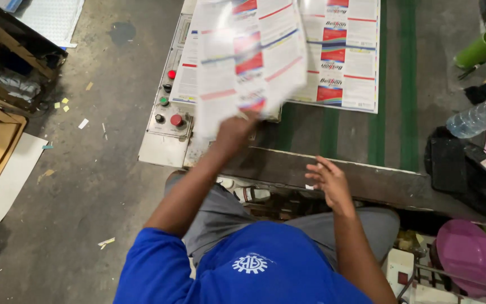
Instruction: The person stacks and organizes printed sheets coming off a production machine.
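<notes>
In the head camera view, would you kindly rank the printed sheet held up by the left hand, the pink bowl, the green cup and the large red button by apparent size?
1. Printed sheet, though raised nearer the camera.
2. Pink bowl.
3. Green cup.
4. Large red button.

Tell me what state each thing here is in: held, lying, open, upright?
Left hand: gripping the lifted printed sheet, which is blurred.
Right hand: open, empty, above the table edge.
Second printed sheet: lying flat.
Green cup: on its side.
Water bottle: lying down.
Pink bowl: upside down, it seems.
</notes>
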